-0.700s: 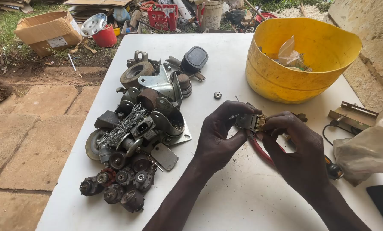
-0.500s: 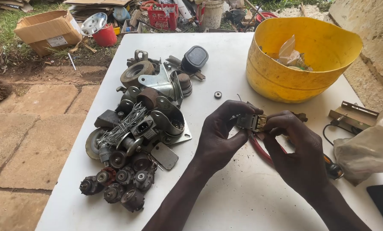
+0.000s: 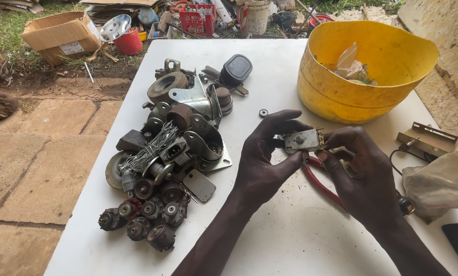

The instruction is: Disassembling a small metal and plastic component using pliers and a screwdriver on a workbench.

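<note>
Item: small grey metal switch unit [image 3: 301, 141] with a central stud, held above the white surface [image 3: 270, 235], centre right.
Left hand [image 3: 263, 161]: closed round the unit's left end, thumb beneath, fingers over the top.
Right hand [image 3: 364, 176]: pinching the right end by the brass-coloured edge.
Beneath: red-handled pliers [image 3: 318, 181] lying on the surface.
Left: heap of castor wheels [image 3: 152, 214] and brackets.
Far right: yellow plastic tub [image 3: 364, 71].
Handling note: best gripped firmly at both ends, stud kept facing up and in sight.
</note>
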